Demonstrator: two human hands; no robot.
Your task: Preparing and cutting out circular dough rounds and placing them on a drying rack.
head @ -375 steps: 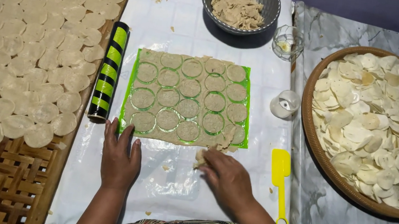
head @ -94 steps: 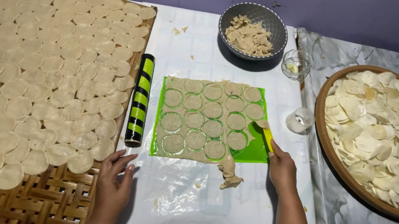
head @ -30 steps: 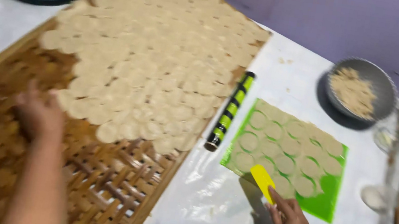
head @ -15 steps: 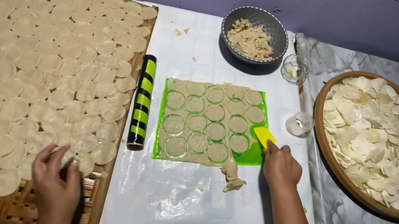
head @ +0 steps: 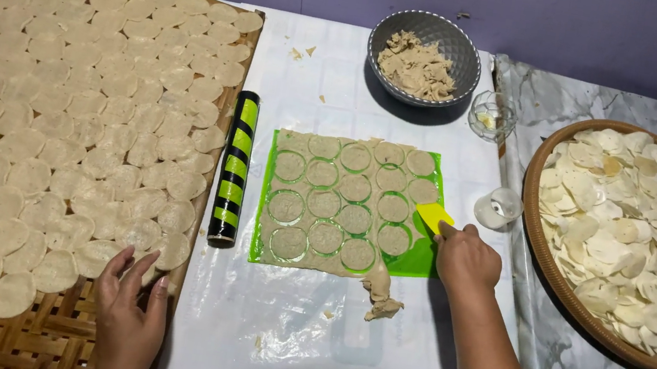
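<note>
Holding yellow plastic scraper [head: 433,217] pinched in right hand [head: 466,259] grip, blade at right edge of green mat [head: 420,259]; cut dough rounds [head: 339,210] lie leftward; left hand [head: 127,321] spread flat on woven bamboo tray [head: 54,334].

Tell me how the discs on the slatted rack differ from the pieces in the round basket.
The discs on the slatted rack lie flat in neat overlapping rows; the pieces in the round basket are heaped loosely. The discs look beige and matte, the pieces paler and curled. Both are thin and roundish.
</note>
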